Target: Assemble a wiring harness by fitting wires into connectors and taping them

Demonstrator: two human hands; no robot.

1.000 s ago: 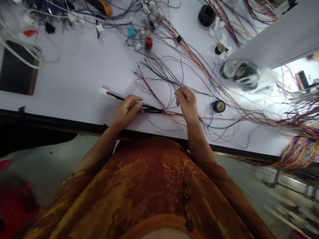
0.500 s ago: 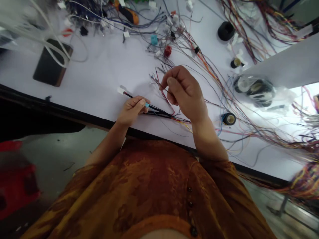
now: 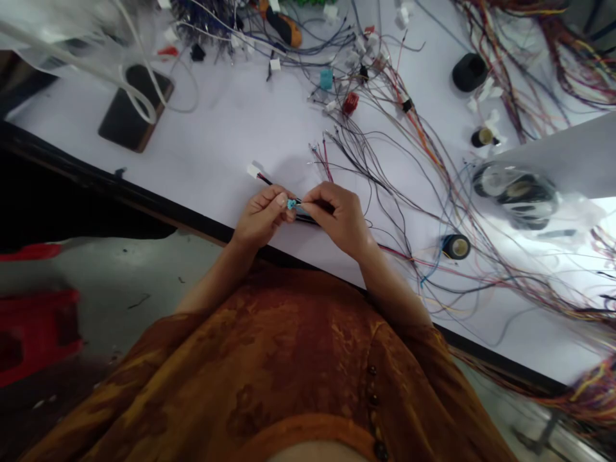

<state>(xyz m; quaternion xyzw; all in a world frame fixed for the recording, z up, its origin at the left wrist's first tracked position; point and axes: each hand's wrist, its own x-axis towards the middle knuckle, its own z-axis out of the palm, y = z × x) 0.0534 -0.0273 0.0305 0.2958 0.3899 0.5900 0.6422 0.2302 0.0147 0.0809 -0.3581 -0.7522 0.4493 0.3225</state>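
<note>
Between the thumb and fingers of my left hand [image 3: 262, 215] is a small light-blue connector [image 3: 291, 204]. My right hand [image 3: 337, 215] is closed in a pinch on a thin wire [image 3: 299, 204], whose end meets the connector's right side; whether it is inside cannot be made out. Beyond my left hand a white connector [image 3: 253, 170] on a short dark lead lies on the table. Black sleeved cable [image 3: 308, 219] passes beneath both hands. Loose wire ends with metal terminals [image 3: 315, 149] lie just past my right hand.
A blue connector [image 3: 326, 79] and a red connector [image 3: 351, 102] lie among wires farther back. Tape rolls [image 3: 456, 246] and a bagged bundle [image 3: 517, 192] are at the right. A dark phone-like slab [image 3: 136, 109] with white cable is at the left. An orange-black tool [image 3: 283, 27] lies behind.
My right hand has come down and left, bringing the wire from above the table to the blue connector. My left hand keeps its hold on the connector. The view has shifted slightly.
</note>
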